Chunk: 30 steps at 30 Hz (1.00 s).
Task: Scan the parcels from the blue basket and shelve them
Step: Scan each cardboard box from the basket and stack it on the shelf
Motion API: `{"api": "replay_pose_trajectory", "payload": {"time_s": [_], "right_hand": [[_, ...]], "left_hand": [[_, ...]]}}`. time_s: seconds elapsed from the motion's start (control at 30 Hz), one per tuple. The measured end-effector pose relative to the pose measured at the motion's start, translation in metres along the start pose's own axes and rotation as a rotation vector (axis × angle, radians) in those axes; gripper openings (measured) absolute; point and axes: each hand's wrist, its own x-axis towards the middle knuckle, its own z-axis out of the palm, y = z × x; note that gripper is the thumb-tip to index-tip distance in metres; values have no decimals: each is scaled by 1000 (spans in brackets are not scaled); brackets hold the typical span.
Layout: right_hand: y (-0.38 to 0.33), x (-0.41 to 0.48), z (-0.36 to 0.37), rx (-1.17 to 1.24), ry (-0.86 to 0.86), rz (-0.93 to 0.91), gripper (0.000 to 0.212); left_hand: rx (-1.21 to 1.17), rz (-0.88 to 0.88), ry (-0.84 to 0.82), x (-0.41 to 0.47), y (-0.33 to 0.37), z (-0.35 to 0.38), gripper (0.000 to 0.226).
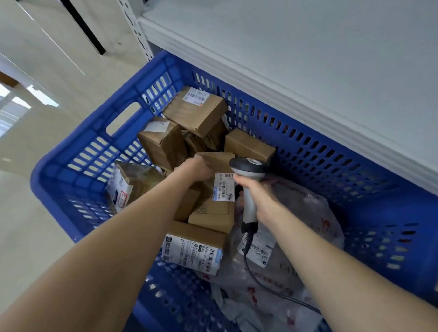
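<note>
Left hand (pixel 199 168) is gripping a labelled box (pixel 220 161), right hand (pixel 261 200) is clutching the scanner (pixel 248 167), handle running near-to-far, head pointing left.

The blue basket (pixel 52 176) holding cardboard parcels (pixel 195 112) stands on the pale floor (pixel 21 232), partly under a grey shelf (pixel 318 57).

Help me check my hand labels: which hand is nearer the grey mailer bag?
Right. The right hand, gripping the scanner, hovers at the left edge of the grey mailer bag; the left hand is farther left, gripping a labelled box.
</note>
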Motion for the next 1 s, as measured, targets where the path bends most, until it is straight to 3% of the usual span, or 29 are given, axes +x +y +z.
{"api": "replay_pose_trajectory", "payload": {"time_s": [0.1,0.2,0.27,0.33,0.47,0.6,0.73,0.87,1.0], "right_hand": [[5,2,-8,13,-30,-9,43],[7,-7,-20,8,-1,-23,54],[6,-19,-29,40,19,-29,58],[-2,-37,-37,107,21,-59,44],[-27,-83,-53,128,1,-153,31],[-53,-138,-65,139,-52,-244,26],[-64,-185,-76,135,-67,-298,12],[-56,-208,-91,140,-3,-290,20],[-41,-214,-97,156,8,-254,26]], "left_hand": [[40,58,53,-7,12,4,60],[77,137,102,-21,28,7,39],[47,147,132,-35,36,4,34],[-5,154,161,-52,39,-4,39],[-241,163,184,-99,37,-24,57],[-618,215,225,-152,32,-46,41],[-846,195,419,-194,26,-54,29],[-1190,67,432,-221,20,-48,27],[-1337,97,403,-235,22,-34,49]]}}
